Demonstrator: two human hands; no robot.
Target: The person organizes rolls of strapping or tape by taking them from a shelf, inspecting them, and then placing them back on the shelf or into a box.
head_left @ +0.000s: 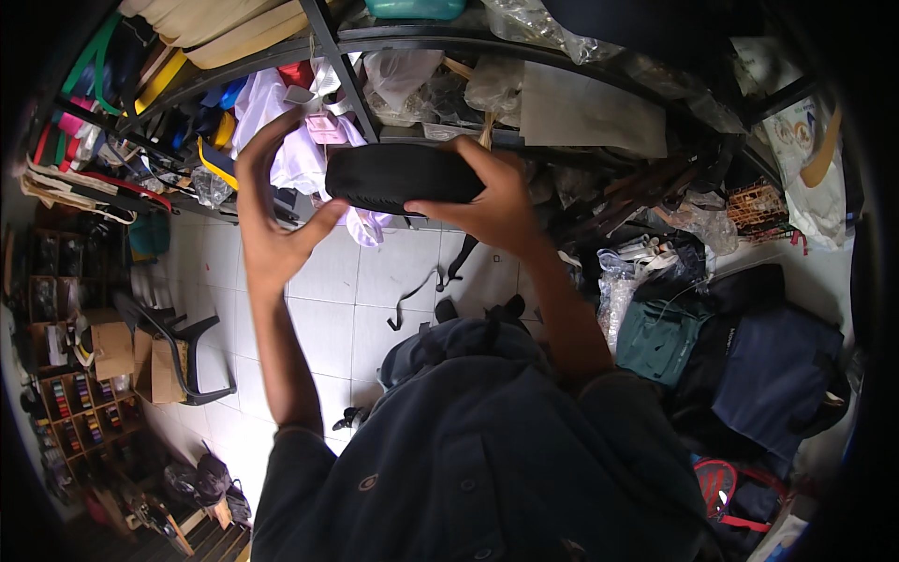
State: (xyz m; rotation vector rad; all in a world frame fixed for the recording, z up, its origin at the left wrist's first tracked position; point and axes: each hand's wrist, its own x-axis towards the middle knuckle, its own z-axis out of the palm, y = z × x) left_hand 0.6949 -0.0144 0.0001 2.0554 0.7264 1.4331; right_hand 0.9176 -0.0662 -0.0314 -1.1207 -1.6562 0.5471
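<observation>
- Left hand (281, 197): spread in a wide C, thumb tip beside the black, oblong, round-cornered object of unclear material (393, 176); contact cannot be told.
- The object: raised between the hands, long axis running left to right, nearly level, one end toward each palm.
- Right hand (482, 192): grasping its right end, thumb along the lower edge.
- White tiled floor (323, 272): below.

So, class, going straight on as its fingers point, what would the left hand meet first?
The left hand would probably meet the pale lilac cloth beyond it, though depth is unclear.
</observation>
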